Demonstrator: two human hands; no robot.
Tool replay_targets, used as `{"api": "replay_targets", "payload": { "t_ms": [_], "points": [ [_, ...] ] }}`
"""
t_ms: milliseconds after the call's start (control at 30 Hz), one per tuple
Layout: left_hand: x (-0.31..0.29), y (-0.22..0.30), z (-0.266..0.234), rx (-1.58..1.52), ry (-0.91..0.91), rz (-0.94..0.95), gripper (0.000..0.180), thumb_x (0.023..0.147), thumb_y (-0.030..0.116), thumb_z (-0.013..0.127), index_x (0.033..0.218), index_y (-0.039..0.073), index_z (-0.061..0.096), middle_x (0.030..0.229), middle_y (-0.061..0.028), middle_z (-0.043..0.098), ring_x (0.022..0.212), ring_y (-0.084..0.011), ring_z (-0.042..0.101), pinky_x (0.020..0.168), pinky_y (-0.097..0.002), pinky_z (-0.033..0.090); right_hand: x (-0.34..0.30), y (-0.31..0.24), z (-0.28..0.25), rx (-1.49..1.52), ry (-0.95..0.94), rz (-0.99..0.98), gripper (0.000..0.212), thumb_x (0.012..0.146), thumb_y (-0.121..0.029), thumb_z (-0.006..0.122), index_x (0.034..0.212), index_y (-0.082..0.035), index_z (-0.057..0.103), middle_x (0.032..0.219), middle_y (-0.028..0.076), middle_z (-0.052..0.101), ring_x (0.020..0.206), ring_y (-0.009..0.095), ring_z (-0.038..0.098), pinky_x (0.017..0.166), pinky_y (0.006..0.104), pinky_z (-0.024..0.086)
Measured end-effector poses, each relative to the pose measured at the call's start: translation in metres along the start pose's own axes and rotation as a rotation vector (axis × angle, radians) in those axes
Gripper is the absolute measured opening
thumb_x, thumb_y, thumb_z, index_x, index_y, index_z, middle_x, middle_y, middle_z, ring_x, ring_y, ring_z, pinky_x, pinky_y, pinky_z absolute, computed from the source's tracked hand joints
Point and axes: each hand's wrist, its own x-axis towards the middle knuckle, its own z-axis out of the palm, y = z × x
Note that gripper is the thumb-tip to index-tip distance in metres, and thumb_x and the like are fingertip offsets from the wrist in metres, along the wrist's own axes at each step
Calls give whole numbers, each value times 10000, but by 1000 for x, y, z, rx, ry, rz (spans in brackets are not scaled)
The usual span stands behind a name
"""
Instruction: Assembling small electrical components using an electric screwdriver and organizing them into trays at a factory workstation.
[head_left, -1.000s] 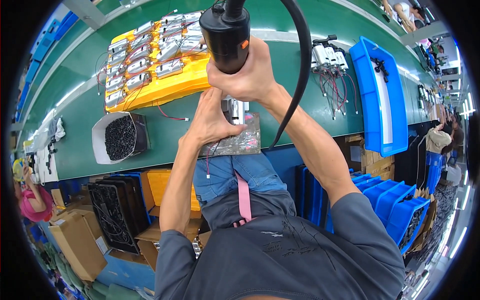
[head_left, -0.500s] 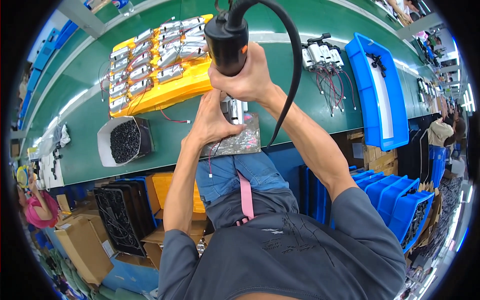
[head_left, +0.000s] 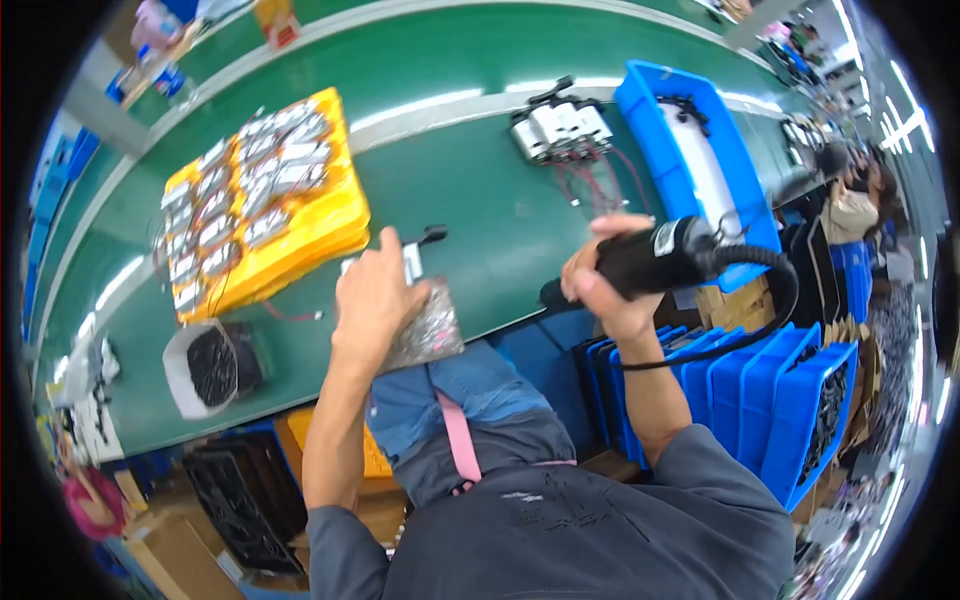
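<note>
In my right hand (head_left: pixel 615 285) is a black electric screwdriver (head_left: pixel 655 262), its shaft tilted sideways over the table's front edge and the fingers wrapped round its body. My left hand (head_left: pixel 372 305) bends over a silver motor (head_left: pixel 412 262), thumb and fingers on either side; the hand hides most of it. A small black part (head_left: pixel 433 234) sticks out at the motor's far end. Under the motor and the hand lies a shiny, taped pad (head_left: pixel 440 328) at the table's front edge.
A yellow tray (head_left: pixel 345 215) bears rows of silver motors with wires at left. Before it stands a box (head_left: pixel 180 375) of small black pieces. More wired motors (head_left: pixel 562 130) and a blue bin (head_left: pixel 745 165) lie at right. Stacked blue bins (head_left: pixel 740 400) stand below the table.
My right hand has swung the screwdriver from above the motor to the right, turning it from upright to sideways. My left hand stays at the motor. The whole view has shifted.
</note>
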Motion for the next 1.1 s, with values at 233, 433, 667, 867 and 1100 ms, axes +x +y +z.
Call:
{"api": "replay_targets", "payload": {
  "t_ms": [233,433,667,867,1100],
  "points": [
    [5,-25,-4,-302,-63,37,566,700,193,729,1131,-20,430,705,-173,604,599,-244,609,545,-350,477,-14,-16,-41,-50,-67,-43,438,735,73,587,1131,25,408,619,71,533,553,152,545,534,291,466],
    [47,63,-28,-759,73,23,514,743,216,676,1125,-32,439,565,-117,574,540,-167,592,528,-296,456,-16,-21,-66,-157,-59,-91,435,734,74,588,1127,25,409,619,68,535,551,148,546,531,284,466],
    [195,192,18,-610,6,188,646,703,302,659,1090,-156,420,971,-322,599,910,-410,620,817,-401,502,-21,-25,-61,6,180,-65,457,681,116,622,1109,70,468,621,43,554,530,68,504,504,219,403],
    [216,218,31,-359,134,195,572,741,291,644,1056,-142,445,943,-297,614,893,-401,625,783,-427,510,-33,-31,-58,-47,137,-94,492,685,109,626,1140,50,448,670,60,569,578,88,529,534,218,419],
    [147,142,2,-461,411,115,417,787,281,627,1010,-54,518,783,-232,642,750,-374,642,667,-447,509,-22,-29,-40,-51,79,61,510,720,13,666,1161,16,410,668,77,551,564,169,553,558,286,479]
  ]
}}
